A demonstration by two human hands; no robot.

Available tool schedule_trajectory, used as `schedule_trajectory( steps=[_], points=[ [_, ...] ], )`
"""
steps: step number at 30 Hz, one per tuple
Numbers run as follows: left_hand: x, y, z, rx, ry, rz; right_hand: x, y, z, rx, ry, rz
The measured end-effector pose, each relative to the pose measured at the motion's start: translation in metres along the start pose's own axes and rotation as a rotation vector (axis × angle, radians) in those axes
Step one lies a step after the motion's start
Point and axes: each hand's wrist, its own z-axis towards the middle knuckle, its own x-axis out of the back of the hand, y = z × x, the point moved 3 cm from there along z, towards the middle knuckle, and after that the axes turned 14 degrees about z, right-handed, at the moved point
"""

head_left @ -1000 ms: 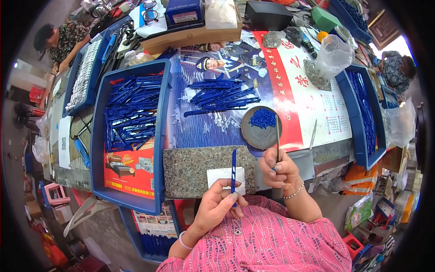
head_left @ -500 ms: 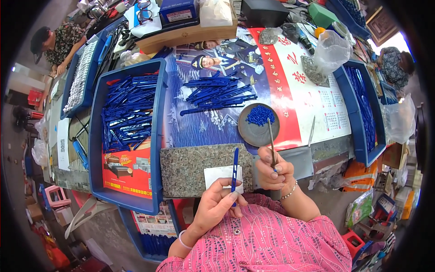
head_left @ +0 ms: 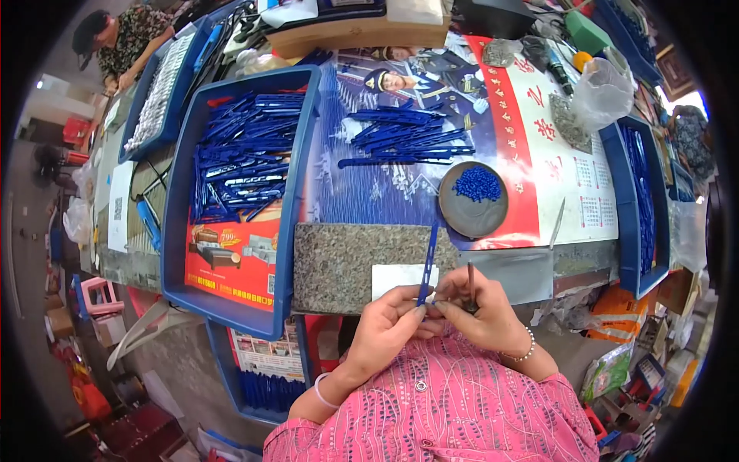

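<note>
Hands meet at the desk edge.
Left hand fingers pinch an upright blue pen barrel; right hand fingers grip a thin dark rod.

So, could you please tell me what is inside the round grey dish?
A small heap of blue pellets lies in the round dish; whatever is beneath the heap is covered.

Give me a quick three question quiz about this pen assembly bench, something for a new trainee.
1. True or false: the left hand holds a blue pen barrel upright.
2. What does the round dish hold? A blue pellets, B screws, C coins.
3. Which hand grips the thin dark rod?

Key
1. True.
2. A: blue pellets.
3. The right hand.
</note>
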Motion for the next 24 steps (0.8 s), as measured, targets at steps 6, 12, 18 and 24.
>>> schedule_trajectory(
  steps=[6,12,18,24],
  points=[
    [-0.004,-0.003,-0.003,-0.134,0.046,0.036,-0.011,0.002,0.001,0.067,0.029,-0.169],
    [-0.002,-0.01,-0.006,-0.306,0.169,0.29,-0.017,0.0,-0.001,0.076,0.026,-0.251],
    [-0.005,-0.002,-0.014,-0.528,0.373,0.903,-0.026,-0.003,-0.008,0.15,0.121,-0.316],
    [-0.008,0.001,-0.019,-0.583,0.396,0.899,-0.025,-0.006,-0.015,0.097,0.181,-0.37]
  ],
)
